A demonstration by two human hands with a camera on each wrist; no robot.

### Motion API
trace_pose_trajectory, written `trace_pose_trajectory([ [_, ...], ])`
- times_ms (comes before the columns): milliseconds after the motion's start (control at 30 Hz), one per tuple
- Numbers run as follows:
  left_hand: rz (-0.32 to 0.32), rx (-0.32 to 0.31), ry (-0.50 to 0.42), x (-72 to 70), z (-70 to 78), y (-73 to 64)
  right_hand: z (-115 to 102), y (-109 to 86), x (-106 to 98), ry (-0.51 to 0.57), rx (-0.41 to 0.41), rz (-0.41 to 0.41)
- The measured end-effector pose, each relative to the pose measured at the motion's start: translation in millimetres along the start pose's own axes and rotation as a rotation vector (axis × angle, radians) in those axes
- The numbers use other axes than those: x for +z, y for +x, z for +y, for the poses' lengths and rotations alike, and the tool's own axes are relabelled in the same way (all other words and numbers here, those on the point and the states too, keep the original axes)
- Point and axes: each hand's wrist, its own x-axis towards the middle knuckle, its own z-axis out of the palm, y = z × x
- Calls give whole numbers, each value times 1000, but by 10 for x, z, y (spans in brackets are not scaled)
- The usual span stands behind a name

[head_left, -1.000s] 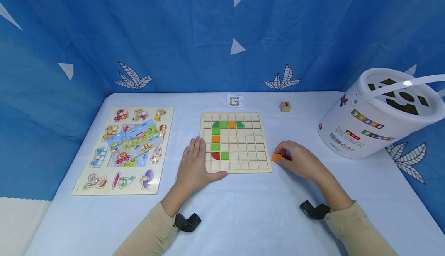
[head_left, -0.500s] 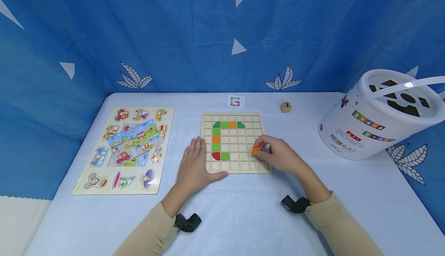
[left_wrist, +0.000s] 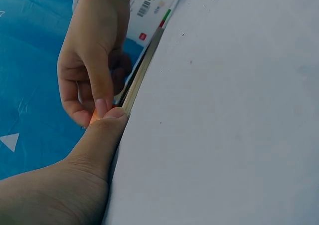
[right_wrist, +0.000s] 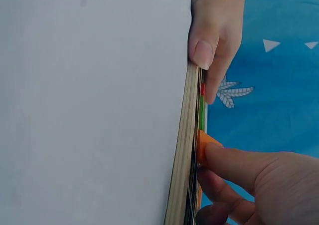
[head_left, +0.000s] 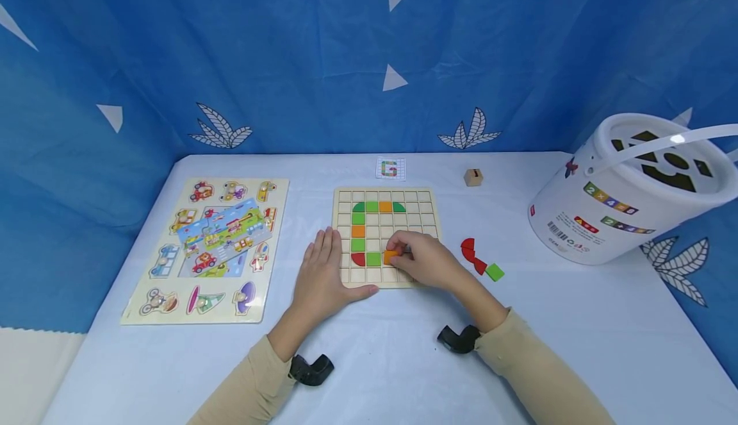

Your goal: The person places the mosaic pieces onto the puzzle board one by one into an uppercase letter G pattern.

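- The right hand (head_left: 425, 259) pinches an orange tile (head_left: 389, 257) between thumb and bent fingers, low over the grid board (head_left: 416, 220); whether the tile is fully seated cannot be told.
- Just left of those fingers, a green tile (head_left: 373, 259) sits in the same row, with a red quarter-round tile (head_left: 358, 259) beyond it.
- The left hand (head_left: 325, 277) is spread out and grasps nothing: its fingers lie straight along the board's left edge, thumb on the near edge.
- Ahead of the right fingers, more green and orange tiles form a column and a top row.
- To the right of the right fingers, red pieces (head_left: 468, 253) and a loose green tile (head_left: 494, 272) lie on the counter (head_left: 380, 367); farther right stands a white bucket (head_left: 567, 220).
- Beyond the fingers, past the board, are a pattern card (head_left: 391, 168) and a wooden cube (head_left: 473, 177).
- Left of the left fingers lies a vehicle puzzle (head_left: 138, 303).
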Motion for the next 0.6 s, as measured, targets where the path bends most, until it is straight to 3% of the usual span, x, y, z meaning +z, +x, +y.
trace_pose_trajectory([
  [267,6,4,2,3,-2,3,-46,7,39,-84,-1,37],
  [600,12,2,1,6,-3,1,-60,-50,22,-161,-26,21],
])
